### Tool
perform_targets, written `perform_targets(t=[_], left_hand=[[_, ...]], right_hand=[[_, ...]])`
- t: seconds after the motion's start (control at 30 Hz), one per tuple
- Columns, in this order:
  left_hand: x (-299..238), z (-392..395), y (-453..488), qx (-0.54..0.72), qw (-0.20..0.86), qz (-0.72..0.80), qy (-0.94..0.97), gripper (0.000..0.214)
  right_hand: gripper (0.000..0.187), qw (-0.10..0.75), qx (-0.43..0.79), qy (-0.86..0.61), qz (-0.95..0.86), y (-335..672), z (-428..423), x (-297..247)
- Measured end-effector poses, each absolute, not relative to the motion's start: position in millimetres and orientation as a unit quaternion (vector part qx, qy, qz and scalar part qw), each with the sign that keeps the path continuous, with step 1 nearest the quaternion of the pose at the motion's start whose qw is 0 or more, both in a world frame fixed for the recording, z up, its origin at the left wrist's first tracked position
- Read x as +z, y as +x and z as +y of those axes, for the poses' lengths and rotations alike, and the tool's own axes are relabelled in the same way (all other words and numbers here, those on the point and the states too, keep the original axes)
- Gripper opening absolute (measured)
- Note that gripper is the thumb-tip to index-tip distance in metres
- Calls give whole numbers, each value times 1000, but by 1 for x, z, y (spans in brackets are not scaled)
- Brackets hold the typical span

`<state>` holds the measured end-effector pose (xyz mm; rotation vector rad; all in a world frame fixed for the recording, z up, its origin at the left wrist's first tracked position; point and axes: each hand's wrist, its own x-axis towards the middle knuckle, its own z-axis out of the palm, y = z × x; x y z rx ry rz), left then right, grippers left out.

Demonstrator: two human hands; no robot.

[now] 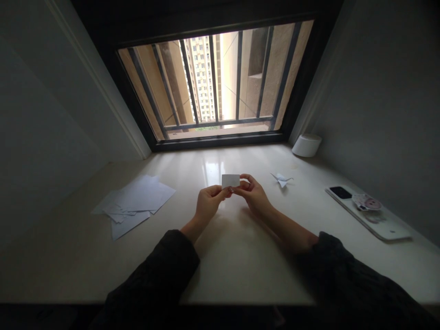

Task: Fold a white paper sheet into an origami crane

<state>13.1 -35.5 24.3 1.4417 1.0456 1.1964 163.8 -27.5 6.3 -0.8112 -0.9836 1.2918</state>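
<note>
A small folded white paper (230, 180) is held up above the pale sill (220, 256), in front of the window. My left hand (208, 204) pinches its lower left edge with thumb and fingers closed. My right hand (252, 192) grips its right side, fingers curled round it. Both forearms wear dark sleeves and reach in from the bottom of the view. A finished white paper crane (282, 179) lies on the sill a little to the right of my right hand.
A loose pile of white paper sheets (134, 204) lies at the left. A white phone (367, 211) with a round sticker grip rests at the right. A white round object (306, 145) stands by the barred window (216, 82). Walls close in on both sides.
</note>
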Motion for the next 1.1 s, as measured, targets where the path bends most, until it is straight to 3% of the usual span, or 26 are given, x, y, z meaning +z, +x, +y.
perform_targets(t=[0.7,0.9,1.1], left_hand=[[19,-32,12,453,569,435,531,34],[16,-29,10,428,511,439,603,39],[22,-29,10,439,501,418,618,37]], right_hand=[[39,626,514,-368,-457,169,-27,7],[22,641,324,-433,-545,174,-24,7],[14,506,135,-421,-741,180,-31,18]])
